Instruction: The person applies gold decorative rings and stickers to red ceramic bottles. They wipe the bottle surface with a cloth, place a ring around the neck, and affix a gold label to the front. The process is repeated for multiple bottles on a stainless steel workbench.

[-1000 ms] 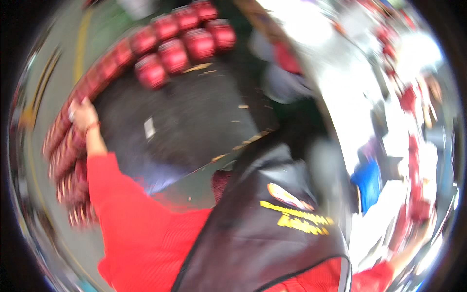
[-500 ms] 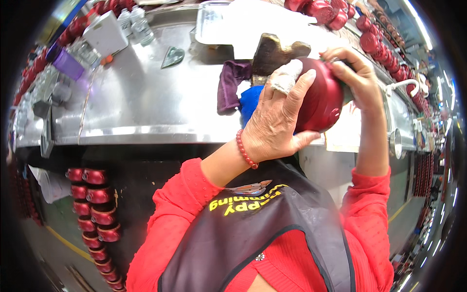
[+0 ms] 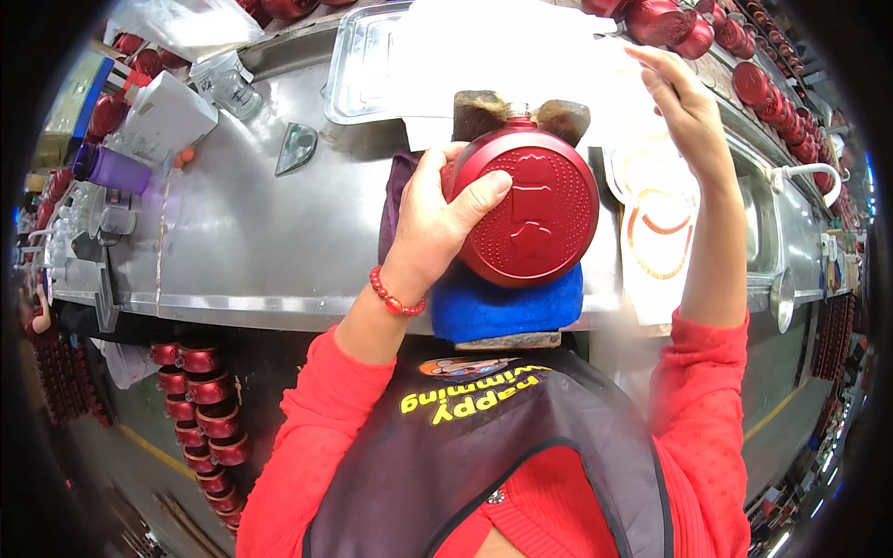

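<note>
My left hand [image 3: 445,203] grips a round, flat red metal flask [image 3: 530,219] at its left edge, thumb pressed on the face. The face carries a raised pattern with rows of dots. Its silvery threaded neck points away from me, between two prongs of a worn brown wooden rest [image 3: 479,113]. The flask's lower part lies over a blue cloth [image 3: 507,307] on the front of that rest. To the right, my right hand [image 3: 684,98] is raised off the flask, fingers stretched out, nothing visible in it. Part of a purple cloth [image 3: 395,191] shows behind my left wrist.
The steel bench [image 3: 251,223] holds a clear plastic tray [image 3: 358,74], a glass-like wedge [image 3: 297,149], a purple bottle [image 3: 113,169] and a white box [image 3: 166,113]. A sink [image 3: 761,223] with a white tap is at right. Stacked red flasks [image 3: 219,423] stand below left.
The flask has come down from a tilted hold onto the blue cloth, its face now upward. My right hand has left it and risen to the right. The white cloth under my left fingers no longer shows.
</note>
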Tool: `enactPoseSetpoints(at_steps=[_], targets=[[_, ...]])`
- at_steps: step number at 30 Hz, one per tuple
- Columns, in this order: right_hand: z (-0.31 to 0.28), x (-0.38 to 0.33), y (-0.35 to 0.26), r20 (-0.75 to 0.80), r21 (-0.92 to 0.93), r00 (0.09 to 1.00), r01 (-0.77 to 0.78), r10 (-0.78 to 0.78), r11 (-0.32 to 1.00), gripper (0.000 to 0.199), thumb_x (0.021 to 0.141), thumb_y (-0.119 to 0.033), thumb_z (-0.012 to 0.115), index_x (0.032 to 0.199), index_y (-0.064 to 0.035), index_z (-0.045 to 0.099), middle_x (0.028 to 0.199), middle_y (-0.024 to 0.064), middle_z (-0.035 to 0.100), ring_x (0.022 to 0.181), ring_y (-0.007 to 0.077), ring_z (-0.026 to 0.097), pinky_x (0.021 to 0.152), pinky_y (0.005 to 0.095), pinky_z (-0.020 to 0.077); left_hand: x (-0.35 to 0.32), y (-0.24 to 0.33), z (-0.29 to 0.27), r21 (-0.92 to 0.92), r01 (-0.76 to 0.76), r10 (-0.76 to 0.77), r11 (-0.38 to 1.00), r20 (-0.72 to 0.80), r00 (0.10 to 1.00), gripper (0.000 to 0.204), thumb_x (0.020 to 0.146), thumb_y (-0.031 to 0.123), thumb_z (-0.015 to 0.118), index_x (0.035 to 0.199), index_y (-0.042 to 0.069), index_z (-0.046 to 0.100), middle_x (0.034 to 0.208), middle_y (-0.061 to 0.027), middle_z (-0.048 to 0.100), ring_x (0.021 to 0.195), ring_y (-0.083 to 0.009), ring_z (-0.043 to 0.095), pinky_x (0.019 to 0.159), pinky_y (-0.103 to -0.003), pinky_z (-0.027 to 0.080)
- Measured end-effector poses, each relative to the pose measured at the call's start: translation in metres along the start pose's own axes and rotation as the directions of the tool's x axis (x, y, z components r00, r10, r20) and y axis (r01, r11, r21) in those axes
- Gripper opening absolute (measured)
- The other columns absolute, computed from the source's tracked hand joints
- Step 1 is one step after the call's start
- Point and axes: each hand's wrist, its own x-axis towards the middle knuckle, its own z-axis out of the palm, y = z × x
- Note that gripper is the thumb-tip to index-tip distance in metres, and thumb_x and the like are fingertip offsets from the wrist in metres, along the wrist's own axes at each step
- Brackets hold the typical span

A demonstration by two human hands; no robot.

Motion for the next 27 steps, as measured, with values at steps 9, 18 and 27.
enactPoseSetpoints(at_steps=[9, 18, 27], targets=[[0.028, 0.006, 0.086, 0.206, -0.223, 0.978, 0.083, -0.036, 0.971, 0.025, 0.097, -0.01, 0.067, 0.121, -0.0014, 0.068, 0.135, 0.0194, 0.06, 0.128, 0.0373, 0.058, 0.108, 0.0417, 0.0458, 0.015, -0.001, -0.05, 0.036, 0.154, -0.139, 0.987, -0.265, 0.954, 0.033, 0.107, 0.034, 0.058, 0.124, 0.005, 0.057, 0.117, -0.0071, 0.067, 0.099, -0.0145, 0.065, 0.084, -0.029, 0.053], [0.062, 0.103, -0.021, 0.513, -0.005, 0.777, 0.426, -0.363, 0.905, 0.017, 0.091, -0.008, 0.072, 0.107, -0.0042, 0.07, 0.129, 0.0143, 0.062, 0.116, 0.0351, 0.064, 0.096, 0.0422, 0.0531, 0.049, -0.023, -0.052, -0.076, 0.042, -0.06, 0.996, -0.252, 0.966, 0.012, 0.103, 0.018, 0.064, 0.109, 0.008, 0.068, 0.091, 0.0035, 0.068, 0.073, -0.0045, 0.06, 0.066, -0.02, 0.046], [0.128, 0.158, -0.07, 0.811, 0.066, 0.508, 0.413, -0.289, 0.909, 0.025, 0.085, -0.02, 0.079, 0.093, 0.0012, 0.068, 0.109, 0.0159, 0.064, 0.1, 0.0338, 0.064, 0.09, 0.0401, 0.0519, 0.052, -0.031, -0.055, -0.174, -0.035, -0.012, 0.984, -0.264, 0.964, 0.039, 0.103, 0.018, 0.066, 0.138, 0.002, 0.063, 0.091, 0.0044, 0.067, 0.073, -0.0027, 0.055, 0.066, -0.02, 0.045]])
